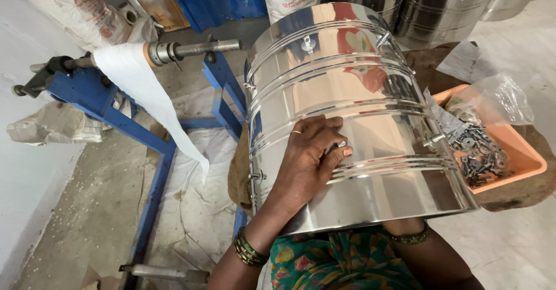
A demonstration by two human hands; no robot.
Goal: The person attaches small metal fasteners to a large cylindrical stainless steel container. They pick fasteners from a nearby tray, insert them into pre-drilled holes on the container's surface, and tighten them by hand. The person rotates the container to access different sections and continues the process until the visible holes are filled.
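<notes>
One large ribbed stainless-steel drum point(347, 110) lies on its side across the lap; it could roll toward 3 o'clock onto the orange plastic tray of small metal fittings point(521, 162). Left hand point(310, 157) presses flat, fingers spread, gripping nothing. Right hand is hidden inside; grip unknowable.

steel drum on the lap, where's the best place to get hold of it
The steel drum lies on its side, wall smooth and wide, so a one-handed grip on the curve would likely slip. Better to take the open rim nearest the person, fingers hooked inside from below, as the right hand seems to, while the left hand presses flat on top. Avoid the protruding bolts.
</notes>
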